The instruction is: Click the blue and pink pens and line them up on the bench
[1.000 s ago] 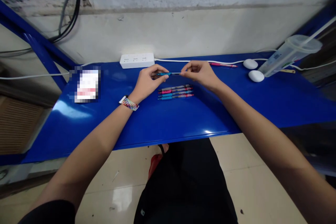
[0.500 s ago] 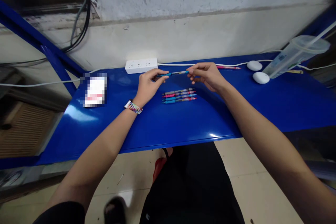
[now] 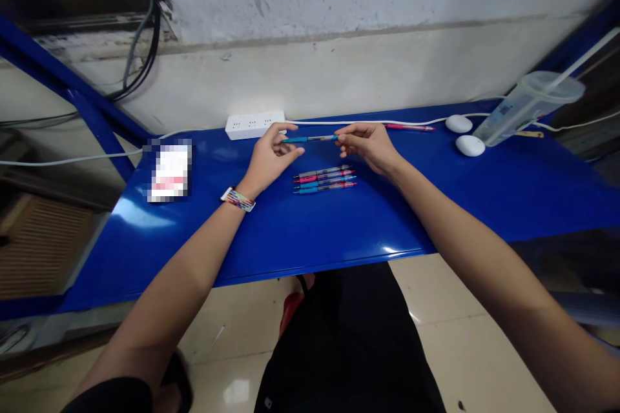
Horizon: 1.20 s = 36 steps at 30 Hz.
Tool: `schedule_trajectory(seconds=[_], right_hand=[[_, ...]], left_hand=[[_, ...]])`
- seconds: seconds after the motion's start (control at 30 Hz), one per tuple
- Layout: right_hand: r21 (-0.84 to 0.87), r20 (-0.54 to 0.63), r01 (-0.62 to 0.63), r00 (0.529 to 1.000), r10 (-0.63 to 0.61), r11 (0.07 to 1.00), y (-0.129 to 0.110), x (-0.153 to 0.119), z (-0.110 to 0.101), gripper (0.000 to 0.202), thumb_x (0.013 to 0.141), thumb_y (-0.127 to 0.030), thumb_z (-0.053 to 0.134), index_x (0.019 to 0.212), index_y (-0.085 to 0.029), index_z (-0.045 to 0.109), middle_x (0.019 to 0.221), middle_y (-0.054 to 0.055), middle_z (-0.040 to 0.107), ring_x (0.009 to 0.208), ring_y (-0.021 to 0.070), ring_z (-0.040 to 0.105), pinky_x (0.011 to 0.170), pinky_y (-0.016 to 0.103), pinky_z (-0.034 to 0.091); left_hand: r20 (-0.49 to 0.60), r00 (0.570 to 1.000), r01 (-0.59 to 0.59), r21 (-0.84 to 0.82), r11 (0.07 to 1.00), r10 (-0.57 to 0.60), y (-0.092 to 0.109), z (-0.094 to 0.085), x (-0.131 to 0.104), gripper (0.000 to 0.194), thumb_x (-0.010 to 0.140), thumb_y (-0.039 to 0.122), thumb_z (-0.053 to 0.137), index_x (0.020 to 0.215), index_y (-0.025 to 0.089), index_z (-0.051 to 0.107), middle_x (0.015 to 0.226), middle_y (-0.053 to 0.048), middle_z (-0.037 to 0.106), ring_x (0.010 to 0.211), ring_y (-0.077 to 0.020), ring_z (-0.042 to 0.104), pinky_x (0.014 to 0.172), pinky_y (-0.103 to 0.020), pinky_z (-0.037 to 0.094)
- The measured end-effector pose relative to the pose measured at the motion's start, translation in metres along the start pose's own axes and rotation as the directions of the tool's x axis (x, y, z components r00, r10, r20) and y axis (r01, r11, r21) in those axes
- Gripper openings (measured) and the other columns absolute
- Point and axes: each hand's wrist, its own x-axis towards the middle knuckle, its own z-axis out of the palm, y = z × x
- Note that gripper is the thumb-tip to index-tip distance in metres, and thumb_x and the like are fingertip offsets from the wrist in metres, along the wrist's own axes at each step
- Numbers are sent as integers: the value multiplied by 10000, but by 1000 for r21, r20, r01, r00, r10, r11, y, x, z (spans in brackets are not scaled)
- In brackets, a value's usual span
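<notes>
A blue pen (image 3: 310,139) lies level above the blue table (image 3: 271,232), spanning the space between my hands. My right hand (image 3: 369,147) pinches its right end. My left hand (image 3: 272,156) is at its left end, thumb and forefinger parted around it; the other fingers curl behind the pen, so how they touch it is hard to see. Nearer me, several pens (image 3: 324,179) with grey, pink and blue grips lie side by side in a row on the table.
Along the wall are a white power strip (image 3: 255,124), a cable and a pink pen (image 3: 411,127). Two white rounded objects (image 3: 469,146) and a tilted clear plastic cup (image 3: 527,106) stand at the right. A blurred white item (image 3: 169,171) lies at the left.
My left thumb and forefinger have spread apart at the pen's left end, showing more of its blue grip. The whole view has shifted slightly.
</notes>
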Motion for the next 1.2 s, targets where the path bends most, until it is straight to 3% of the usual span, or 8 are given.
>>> schedule_trajectory(seconds=[0.13,0.23,0.3,0.4,0.47,0.57,0.7,1.2], right_hand=[[15,-3,-20,1000,20,1000,3,3,-4,334,702,-359,1036,900,-162,852,799,71,795,695,167,705,697,350,677],[3,-23,-38,999,38,999,4,4,-5,308,724,-346,1018,901,-166,840,808,73,792,708,172,703,710,357,678],[-10,-31,-49,998,49,999,4,4,-5,296,735,-344,1011,907,-178,837,811,64,789,718,173,699,723,363,680],[-3,-5,-43,999,43,999,3,5,-5,320,715,-352,1025,916,-181,845,814,56,787,720,169,698,735,362,680],[15,12,-31,999,31,999,3,5,-6,332,703,-356,1034,921,-183,853,820,54,789,721,164,700,735,352,674],[57,-5,-20,1000,20,998,5,6,-8,289,722,-344,1021,904,-190,858,817,48,785,731,159,701,710,322,652],[116,-79,-28,996,37,993,4,10,-14,166,754,-266,965,848,-187,852,801,46,769,719,140,674,646,268,598],[93,-205,-61,976,79,994,0,11,-17,56,774,-220,830,808,-220,786,787,45,720,735,168,642,659,309,557]], left_hand=[[21,1000,18,32,999,-18,-5,0,3,310,1082,428,679,887,199,754,667,-21,704,571,-123,647,597,-268,532],[15,1000,3,18,1000,-3,-7,-1,3,182,981,385,824,1058,228,775,745,-3,742,612,-133,680,624,-271,549],[25,1000,10,52,999,-12,-7,-2,2,193,968,406,842,955,224,780,730,-7,744,614,-132,680,634,-271,551],[22,997,74,156,985,-79,-6,-5,1,651,1125,568,581,587,213,669,487,-21,596,484,-116,570,569,-276,487],[4,995,96,185,978,-98,-5,-7,0,751,1141,610,521,509,217,620,415,-14,514,437,-106,506,541,-277,450],[-27,997,79,129,988,-76,-5,-7,2,591,1086,555,647,607,212,688,485,-2,570,479,-105,540,545,-259,461],[-81,993,86,-13,996,-87,-8,-6,6,107,937,321,817,920,217,799,695,-7,723,599,-118,667,569,-242,520],[-180,979,76,-95,993,-92,-19,-9,9,166,852,246,853,1013,224,817,846,-51,795,807,-178,776,663,-288,615]])
